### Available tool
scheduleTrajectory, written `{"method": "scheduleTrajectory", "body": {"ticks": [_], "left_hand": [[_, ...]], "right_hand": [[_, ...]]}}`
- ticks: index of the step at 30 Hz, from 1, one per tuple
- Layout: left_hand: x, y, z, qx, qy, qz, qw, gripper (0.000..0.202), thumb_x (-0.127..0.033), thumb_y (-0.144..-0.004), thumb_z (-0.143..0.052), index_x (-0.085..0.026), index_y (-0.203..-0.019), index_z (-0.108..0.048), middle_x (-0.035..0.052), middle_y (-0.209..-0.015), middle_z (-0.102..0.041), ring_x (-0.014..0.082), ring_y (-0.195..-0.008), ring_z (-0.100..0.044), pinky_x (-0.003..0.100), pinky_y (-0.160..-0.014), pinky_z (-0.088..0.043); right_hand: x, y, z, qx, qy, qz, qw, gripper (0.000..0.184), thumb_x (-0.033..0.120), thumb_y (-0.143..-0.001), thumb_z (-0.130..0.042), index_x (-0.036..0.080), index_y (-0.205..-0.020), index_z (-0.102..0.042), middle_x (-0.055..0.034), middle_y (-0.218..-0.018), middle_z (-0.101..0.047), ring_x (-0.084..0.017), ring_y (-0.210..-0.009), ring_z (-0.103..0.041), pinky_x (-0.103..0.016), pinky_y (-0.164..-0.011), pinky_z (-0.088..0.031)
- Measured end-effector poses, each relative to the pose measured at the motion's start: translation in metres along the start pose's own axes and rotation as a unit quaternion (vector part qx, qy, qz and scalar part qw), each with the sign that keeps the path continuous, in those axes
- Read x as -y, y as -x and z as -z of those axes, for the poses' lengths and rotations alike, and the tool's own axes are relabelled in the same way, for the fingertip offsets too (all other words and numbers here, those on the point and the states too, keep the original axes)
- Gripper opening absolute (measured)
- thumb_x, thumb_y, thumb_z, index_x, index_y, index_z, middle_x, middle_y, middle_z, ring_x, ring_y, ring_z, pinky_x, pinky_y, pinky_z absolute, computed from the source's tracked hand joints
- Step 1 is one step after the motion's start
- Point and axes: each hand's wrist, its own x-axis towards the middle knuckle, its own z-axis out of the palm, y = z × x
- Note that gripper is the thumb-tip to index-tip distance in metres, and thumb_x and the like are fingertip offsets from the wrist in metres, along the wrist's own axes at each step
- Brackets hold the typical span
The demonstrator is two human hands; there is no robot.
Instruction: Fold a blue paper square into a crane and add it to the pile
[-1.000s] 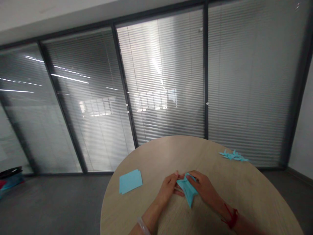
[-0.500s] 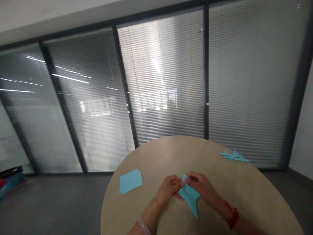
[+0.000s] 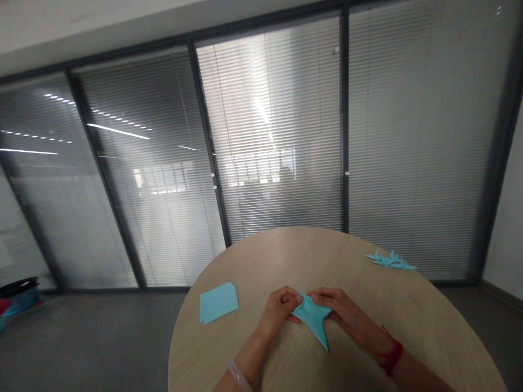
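Observation:
A partly folded sheet of light-blue origami paper (image 3: pixel 314 317) is held between my two hands over the near middle of the table, with one long point hanging toward me. My left hand (image 3: pixel 281 306) pinches its upper left corner between thumb and curled fingers. On the opposite side, my right hand (image 3: pixel 337 306) grips the upper right edge, thumb near the top and fingers partly behind the paper. The fingertips hide some of the upper folds.
The round wooden table (image 3: pixel 286 256) carries a stack of flat blue paper (image 3: pixel 219 302) on the left. Several folded blue paper pieces (image 3: pixel 391 260) lie in a pile near its far right edge. Glass partitions with blinds (image 3: pixel 278 136) stand behind.
The paper's upper tip no longer stands up between my hands, and its long point has shifted slightly up and left. My right fingers have flattened along the edge.

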Motion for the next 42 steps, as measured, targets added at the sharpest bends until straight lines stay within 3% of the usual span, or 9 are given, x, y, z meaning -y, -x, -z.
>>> {"method": "scheduleTrajectory", "body": {"ticks": [5,9,12,14,21,25,29,35,42], "left_hand": [[-0.005,0.003,-0.002,0.015,-0.001,-0.001,1.000,0.049,-0.058,-0.055,-0.074,-0.014,-0.073,-0.061,-0.0001,-0.060,-0.061,0.0139,-0.055,-0.058,0.026,-0.051,-0.050],[-0.016,0.010,-0.007,0.024,0.041,-0.024,0.999,0.054,-0.063,-0.067,-0.063,-0.017,-0.093,-0.060,0.0051,-0.083,-0.066,0.0189,-0.070,-0.063,0.030,-0.055,-0.054],[-0.018,0.013,-0.008,0.071,0.065,-0.042,0.994,0.055,-0.054,-0.068,-0.069,-0.019,-0.108,-0.055,0.0046,-0.084,-0.066,0.0190,-0.075,-0.064,0.032,-0.063,-0.055],[-0.015,0.012,-0.008,0.080,0.064,-0.051,0.993,0.055,-0.044,-0.063,-0.077,-0.018,-0.106,-0.057,0.0007,-0.074,-0.063,0.0155,-0.069,-0.062,0.031,-0.066,-0.055],[-0.010,0.003,0.000,-0.003,0.072,-0.061,0.996,0.040,-0.041,-0.056,-0.081,-0.015,-0.083,-0.067,-0.0095,-0.048,-0.045,0.0070,-0.048,-0.047,0.028,-0.064,-0.052],[-0.014,0.001,0.006,-0.058,0.085,-0.066,0.993,0.039,-0.042,-0.054,-0.082,-0.015,-0.078,-0.069,-0.0112,-0.045,-0.038,0.0054,-0.045,-0.042,0.026,-0.064,-0.051],[-0.012,-0.001,0.008,-0.077,0.108,-0.049,0.990,0.041,-0.043,-0.052,-0.083,-0.014,-0.078,-0.069,-0.0103,-0.045,-0.043,0.0065,-0.047,-0.047,0.027,-0.066,-0.052],[-0.008,-0.001,0.009,-0.071,0.129,-0.022,0.989,0.039,-0.038,-0.053,-0.084,-0.014,-0.080,-0.069,-0.0058,-0.050,-0.056,0.0110,-0.056,-0.059,0.029,-0.074,-0.053],[-0.009,0.002,0.011,-0.049,0.185,0.013,0.981,0.033,-0.033,-0.057,-0.084,-0.013,-0.079,-0.070,0.0057,-0.077,-0.073,0.0164,-0.075,-0.067,0.027,-0.079,-0.053]], "right_hand": [[-0.008,-0.008,0.003,-0.065,0.001,-0.018,0.998,0.029,0.042,-0.060,-0.071,0.017,-0.074,-0.065,-0.0013,-0.066,-0.066,-0.017,-0.062,-0.059,-0.028,-0.058,-0.046],[-0.013,-0.010,0.006,-0.114,-0.019,0.002,0.993,0.030,0.044,-0.061,-0.070,0.019,-0.073,-0.057,0.0006,-0.065,-0.062,-0.016,-0.058,-0.057,-0.026,-0.052,-0.044],[-0.016,-0.011,0.007,-0.142,-0.034,0.004,0.989,0.032,0.046,-0.062,-0.068,0.021,-0.071,-0.051,0.0037,-0.061,-0.056,-0.014,-0.054,-0.055,-0.024,-0.046,-0.042],[-0.017,-0.012,0.007,-0.148,-0.034,-0.001,0.988,0.034,0.048,-0.062,-0.067,0.021,-0.070,-0.048,0.0049,-0.059,-0.053,-0.014,-0.052,-0.053,-0.023,-0.044,-0.042],[-0.006,-0.009,0.005,-0.151,-0.017,0.046,0.987,0.034,0.053,-0.072,-0.060,0.020,-0.077,-0.056,0.0005,-0.070,-0.058,-0.017,-0.063,-0.057,-0.025,-0.048,-0.047],[0.003,-0.006,0.007,-0.145,0.002,0.088,0.986,0.037,0.053,-0.073,-0.061,0.019,-0.088,-0.061,-0.0051,-0.087,-0.064,-0.021,-0.078,-0.060,-0.027,-0.057,-0.050],[0.004,-0.002,0.007,-0.148,0.073,0.123,0.979,0.037,0.045,-0.072,-0.066,0.019,-0.099,-0.062,-0.0069,-0.097,-0.066,-0.020,-0.079,-0.062,-0.029,-0.067,-0.051],[0.005,0.003,0.006,-0.155,0.171,0.189,0.955,0.027,0.040,-0.082,-0.057,0.021,-0.098,-0.067,-0.0058,-0.097,-0.067,-0.019,-0.078,-0.064,-0.028,-0.071,-0.052],[0.002,0.002,0.008,-0.125,0.187,0.241,0.944,0.024,0.037,-0.084,-0.056,0.024,-0.100,-0.070,-0.0066,-0.103,-0.069,-0.021,-0.096,-0.063,-0.029,-0.080,-0.052]]}}
